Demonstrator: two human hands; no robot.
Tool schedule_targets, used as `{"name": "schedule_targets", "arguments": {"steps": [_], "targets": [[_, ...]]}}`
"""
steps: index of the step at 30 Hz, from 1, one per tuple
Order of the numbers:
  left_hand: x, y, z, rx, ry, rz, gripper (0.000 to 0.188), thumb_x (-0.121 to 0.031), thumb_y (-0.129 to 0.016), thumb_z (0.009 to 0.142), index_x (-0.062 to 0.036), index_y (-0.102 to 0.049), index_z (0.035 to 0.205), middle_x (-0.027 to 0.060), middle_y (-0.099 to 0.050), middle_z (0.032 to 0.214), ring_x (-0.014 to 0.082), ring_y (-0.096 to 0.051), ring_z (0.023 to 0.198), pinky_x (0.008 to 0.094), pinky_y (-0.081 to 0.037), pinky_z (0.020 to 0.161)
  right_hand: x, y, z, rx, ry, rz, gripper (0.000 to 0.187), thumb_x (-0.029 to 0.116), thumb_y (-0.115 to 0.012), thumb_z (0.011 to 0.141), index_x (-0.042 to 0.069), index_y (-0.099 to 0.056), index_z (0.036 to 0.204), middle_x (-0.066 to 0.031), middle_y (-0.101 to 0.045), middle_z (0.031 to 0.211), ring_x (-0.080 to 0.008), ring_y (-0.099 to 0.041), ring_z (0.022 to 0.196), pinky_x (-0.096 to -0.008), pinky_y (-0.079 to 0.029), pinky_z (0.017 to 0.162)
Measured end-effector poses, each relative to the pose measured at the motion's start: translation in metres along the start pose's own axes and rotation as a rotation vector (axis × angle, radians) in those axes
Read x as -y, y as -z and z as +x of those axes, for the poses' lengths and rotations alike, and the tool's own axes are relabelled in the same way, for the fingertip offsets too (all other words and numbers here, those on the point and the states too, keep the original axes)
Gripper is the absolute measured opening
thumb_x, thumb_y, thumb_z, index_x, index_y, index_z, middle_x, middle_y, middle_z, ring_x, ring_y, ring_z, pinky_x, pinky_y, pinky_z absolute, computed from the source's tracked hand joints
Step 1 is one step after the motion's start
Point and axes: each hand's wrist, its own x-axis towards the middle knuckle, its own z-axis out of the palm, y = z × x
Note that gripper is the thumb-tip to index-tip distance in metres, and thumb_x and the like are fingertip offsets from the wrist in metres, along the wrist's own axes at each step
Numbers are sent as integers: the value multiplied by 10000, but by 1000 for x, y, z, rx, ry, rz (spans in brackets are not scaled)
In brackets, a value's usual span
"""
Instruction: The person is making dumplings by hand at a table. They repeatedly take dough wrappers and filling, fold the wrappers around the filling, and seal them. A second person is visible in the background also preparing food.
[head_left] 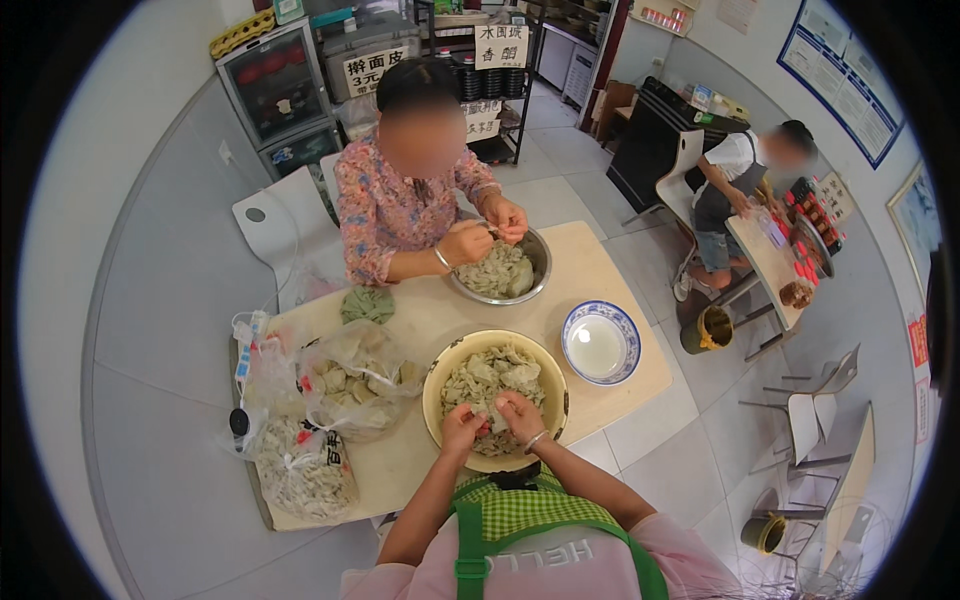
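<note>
"So, where is the pale piece (494, 414)?"

"Between the fingertips of the left hand (461, 430) and the right hand (519, 414), both pinched narrow on it, over the torn pieces (512, 371) in the yellow basin (433, 399)."

"And farther off?"

"To the basin's right, a blue-patterned bowl (569, 341) of pale liquid (600, 346); across the table (625, 390), a co-worker's hands (468, 242) meet over a steel bowl (542, 262)."
</note>
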Motion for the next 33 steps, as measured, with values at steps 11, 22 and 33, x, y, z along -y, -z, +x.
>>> {"name": "schedule_targets", "arguments": {"steps": [11, 22, 33], "targets": [[0, -13, -7, 67, -141, 136, 300, -257, -551, 829, -34, -480, 1016, 37, -513, 739, 103, -486, 599, 223, -395, 514, -7, -3, 2, 64, 54, -184, 328, 26, -512, 749, 86, -499, 1072, -121, -549, 1018, -251, -549, 894, -327, -437, 765], [2, -11, 1, -18, -154, 246, 263, -289, -520, 844, -35, -498, 905, 25, -505, 664, 101, -466, 542, 251, -372, 460, 13, -5, -4, 120, 98, -222, 343, 101, -571, 733, 48, -459, 1053, -186, -555, 959, -358, -546, 863, -387, -438, 711], [3, -23, -7, -118, -571, 651, 309, -240, -421, 874, 20, -504, 728, 135, -427, 538, 229, -444, 469, 360, -349, 463, -19, -7, 12, -96, 63, -551, 322, 162, -565, 736, 19, -533, 1024, -205, -590, 809, -339, -566, 779, -374, -441, 689]]}}
